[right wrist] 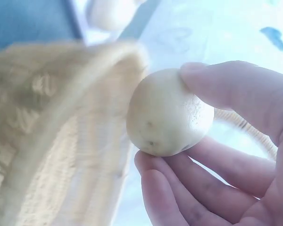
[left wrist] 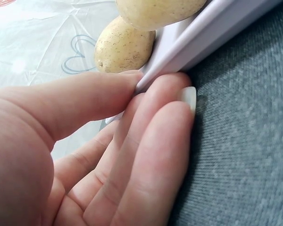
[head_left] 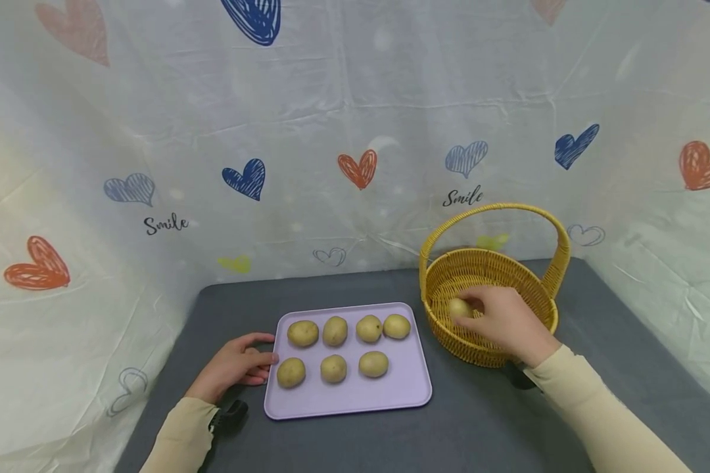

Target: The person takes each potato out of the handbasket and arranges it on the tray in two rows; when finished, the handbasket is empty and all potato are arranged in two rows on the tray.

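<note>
A lilac tray (head_left: pixel 355 404) lies on the table with several potatoes (head_left: pixel 373 364) in two rows. My left hand (head_left: pixel 236 364) is at the tray's left edge. In the left wrist view the thumb (left wrist: pixel 99 94) is on top of the rim and the fingertips are beneath it, pinching the edge. My right hand (head_left: pixel 503 318) is over the yellow wicker basket (head_left: pixel 485 263), holding a potato (head_left: pixel 460 310). In the right wrist view that potato (right wrist: pixel 167 113) sits between thumb and fingers, beside the blurred basket rim (right wrist: pixel 85 80).
The basket stands right of the tray, its tall arched handle (head_left: pixel 497 206) rising over it. A dark grey cloth (head_left: pixel 343 447) covers the table. Behind and at the sides hangs a white curtain (head_left: pixel 296 243) printed with hearts.
</note>
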Demonstrator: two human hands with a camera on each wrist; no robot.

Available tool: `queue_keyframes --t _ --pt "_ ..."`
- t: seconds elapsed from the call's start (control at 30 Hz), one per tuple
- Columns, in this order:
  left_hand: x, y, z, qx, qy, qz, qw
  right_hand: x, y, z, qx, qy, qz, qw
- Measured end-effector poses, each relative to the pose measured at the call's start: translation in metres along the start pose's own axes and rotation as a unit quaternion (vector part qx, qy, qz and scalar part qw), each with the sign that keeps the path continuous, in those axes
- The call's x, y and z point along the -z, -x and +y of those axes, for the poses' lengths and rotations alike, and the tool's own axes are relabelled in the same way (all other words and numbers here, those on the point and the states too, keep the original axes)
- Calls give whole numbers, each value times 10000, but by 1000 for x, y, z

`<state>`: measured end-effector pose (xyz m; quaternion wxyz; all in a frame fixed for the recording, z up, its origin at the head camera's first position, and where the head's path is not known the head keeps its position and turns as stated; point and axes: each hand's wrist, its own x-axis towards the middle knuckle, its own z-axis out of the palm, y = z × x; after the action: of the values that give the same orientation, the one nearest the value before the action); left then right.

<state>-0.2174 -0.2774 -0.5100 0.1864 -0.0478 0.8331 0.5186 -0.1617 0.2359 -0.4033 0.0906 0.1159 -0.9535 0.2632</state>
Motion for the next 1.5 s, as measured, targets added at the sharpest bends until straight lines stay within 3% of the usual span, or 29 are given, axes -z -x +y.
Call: queue_keyframes --t 0.17,0.4,0.67,0.83,1.27,1.5 --pt "0 -1 0 16 -3 20 10000 -11 1 -25 205 -244 -40 9995" --pt "0 2 1 20 17 22 10000 -45 2 -46 296 -328 -364 9984" --pt "-5 2 4 0 148 27 9999 -79 4 -47 559 -279 -441 9971" --pt "-9 1 3 78 201 36 9998 -95 6 -41 473 -189 -450 9977" --pt "-7 7 3 50 206 86 9997 -108 7 -42 363 -155 -427 9983" --pt "-12 1 6 -86 184 37 9998 -106 10 -40 69 -68 -505 9987"
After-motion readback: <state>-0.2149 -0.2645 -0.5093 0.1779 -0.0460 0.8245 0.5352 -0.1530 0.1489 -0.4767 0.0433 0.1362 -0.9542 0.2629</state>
